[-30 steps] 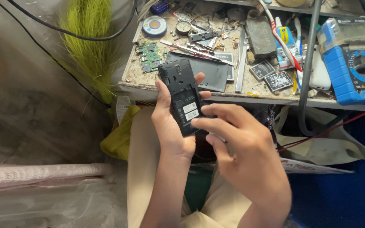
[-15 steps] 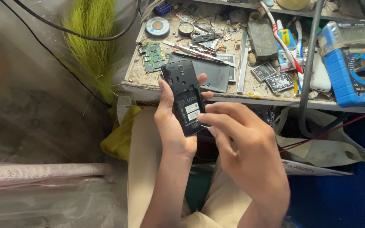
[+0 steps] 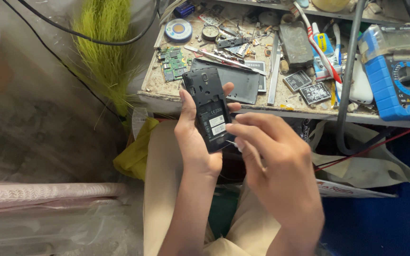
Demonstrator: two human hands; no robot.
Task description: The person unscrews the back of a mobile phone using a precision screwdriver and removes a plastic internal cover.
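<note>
Head view: left hand (image 3: 193, 137) holds a black mobile phone (image 3: 209, 110) with its back cover off, upright and tilted slightly, above the person's lap and just in front of the surface (image 3: 167, 92) edge. Left grip is clamped on the phone: thumb along its left side, fingertips (image 3: 227, 88) wrapping over the right edge. White labels show in the phone's open back.

Right hand (image 3: 276, 166) sits just right of and below the phone, fingers curled together with the tips touching the phone's lower right corner. Something thin and pale shows at the fingertips, too small to tell what. Whether the right grip pinches anything cannot be told.

On the cluttered surface behind: a green circuit board (image 3: 172, 62) to the phone's upper left, a dark flat back cover (image 3: 243, 83) right behind the phone, metal tweezers (image 3: 214, 56), a round solder reel (image 3: 178, 29), two small phone batteries (image 3: 307, 86), a dark sponge-like block (image 3: 296, 43). A blue multimeter (image 3: 397, 76) stands at the far right. A thick black cable (image 3: 349, 71) hangs down over the surface edge. A yellow-green brush (image 3: 107, 52) hangs at the left, a yellow cloth (image 3: 134, 151) beside the person's beige trouser leg (image 3: 160, 185).
</note>
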